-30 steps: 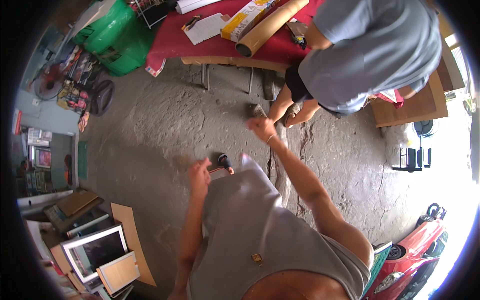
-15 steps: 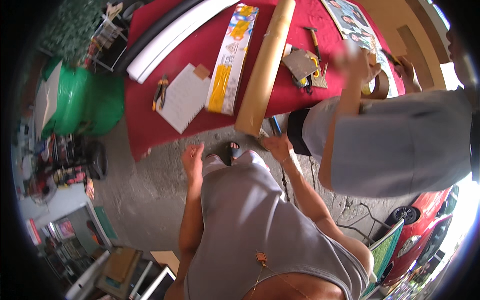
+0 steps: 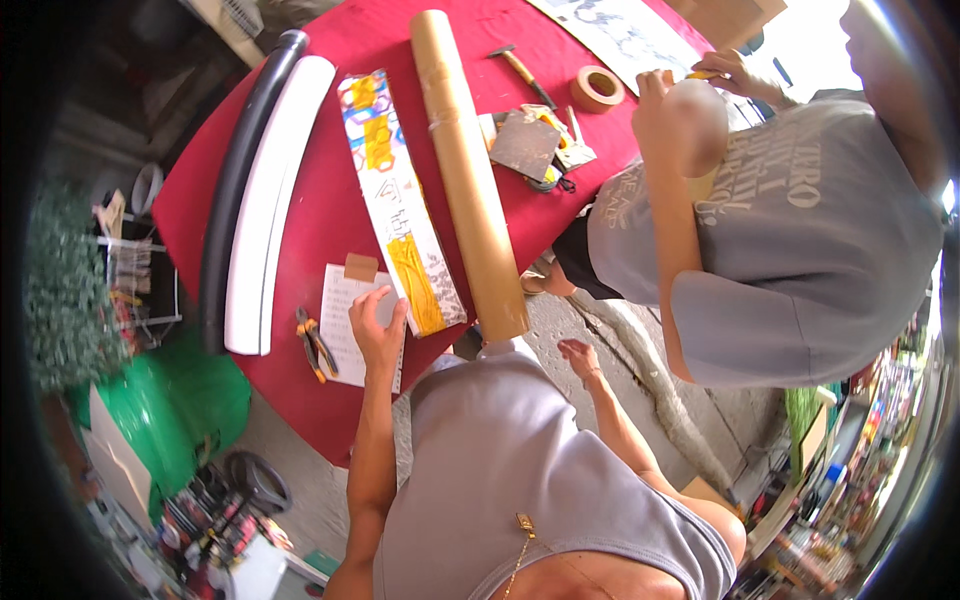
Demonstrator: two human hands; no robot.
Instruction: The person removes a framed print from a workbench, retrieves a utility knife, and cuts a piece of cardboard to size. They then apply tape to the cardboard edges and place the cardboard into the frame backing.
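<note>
Red cloth covers the table. Left hand rests flat on a white sheet near the table's front edge, fingers spread and open, gripping nothing; the fingertips reach the lower end of the printed strip, which lies lengthwise just beside the sheet. A small brown block sits at the sheet's top edge. Pliers lie just left of the sheet, touching or nearly so. Right hand hangs off the table, open and empty, below the near end of the cardboard tube, not touching it.

Farther left lie a white panel and a black pipe, side by side. At the far side: hammer, tape roll and a pile of small bits. Another person in a grey shirt works at the right side of the table, hands up by the far edge.

Step, as I read it: arriving at the table, the left hand pinning or checking the sheet, nothing picked up yet. Next move likely needs the right hand brought up over the table edge; the tube end overhanging there could get knocked.
</note>
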